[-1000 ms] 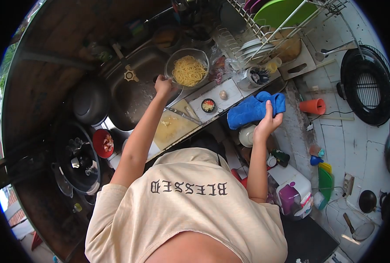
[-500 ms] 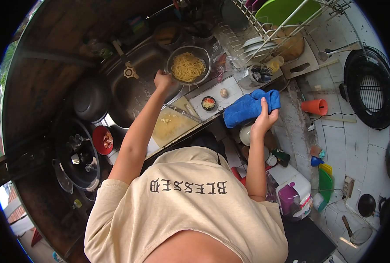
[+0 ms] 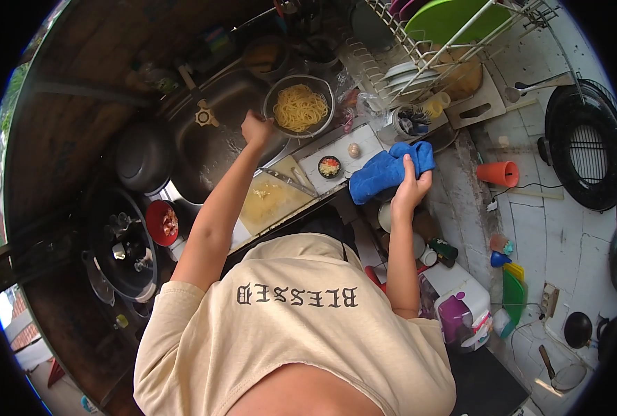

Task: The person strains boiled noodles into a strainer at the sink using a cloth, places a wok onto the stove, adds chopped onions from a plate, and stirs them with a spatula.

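My left hand [image 3: 256,129] is closed on the handle of a strainer [image 3: 331,114], held over the sink's right edge. Cooked spaghetti [image 3: 299,107] fills it. To the right, my right hand [image 3: 411,187] grips a folded blue towel [image 3: 381,173], thumb on top, in front of the counter. Between my arms, a yellowed cutting board [image 3: 270,201] bears chopped bits and a knife [image 3: 288,179]. Beside it stand a small dark bowl [image 3: 329,167] of chopped red and pale pieces and a round pale item, perhaps an egg or a bulb [image 3: 353,150].
The metal sink [image 3: 211,159] has a white tap handle [image 3: 205,114] above it. On the left are a large black pan [image 3: 125,263] and a red bowl [image 3: 163,222]. A dish rack [image 3: 447,52] with plates overhangs the upper right, near a cutlery holder [image 3: 411,123].
My right hand and the towel have shifted slightly left, and the towel sags a little differently. The strainer of spaghetti has stayed almost in place in my left hand.
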Available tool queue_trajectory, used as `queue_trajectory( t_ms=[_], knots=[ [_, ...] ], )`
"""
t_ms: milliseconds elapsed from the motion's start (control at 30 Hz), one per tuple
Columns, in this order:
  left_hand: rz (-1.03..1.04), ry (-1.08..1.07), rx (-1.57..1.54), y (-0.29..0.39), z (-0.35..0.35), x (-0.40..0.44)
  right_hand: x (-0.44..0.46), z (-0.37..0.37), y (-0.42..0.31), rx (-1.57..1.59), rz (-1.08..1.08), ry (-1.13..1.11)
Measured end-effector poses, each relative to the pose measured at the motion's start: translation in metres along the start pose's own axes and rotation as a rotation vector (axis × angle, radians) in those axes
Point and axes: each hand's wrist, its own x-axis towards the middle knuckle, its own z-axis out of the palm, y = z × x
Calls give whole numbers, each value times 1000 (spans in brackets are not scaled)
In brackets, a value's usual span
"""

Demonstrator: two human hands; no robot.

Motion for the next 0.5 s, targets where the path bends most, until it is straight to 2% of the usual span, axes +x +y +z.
queue_trajectory(
  t_ms=[100, 200, 300, 400, 500],
  knots=[
    [235, 204, 277, 31, -21, -23, 0, 5, -4, -9, 3, -9],
    [344, 202, 338, 36, -22, -25, 1, 7, -1, 11, -19, -39],
    [336, 175, 221, 33, -18, -20, 5, 6, 4, -47, -32, -36],
    [418, 335, 136, 28, -21, -22, 7, 6, 6, -72, -71, -44],
    [358, 236, 96, 11, -20, -19, 7, 8, 5, -68, -37, -54]
  ],
)
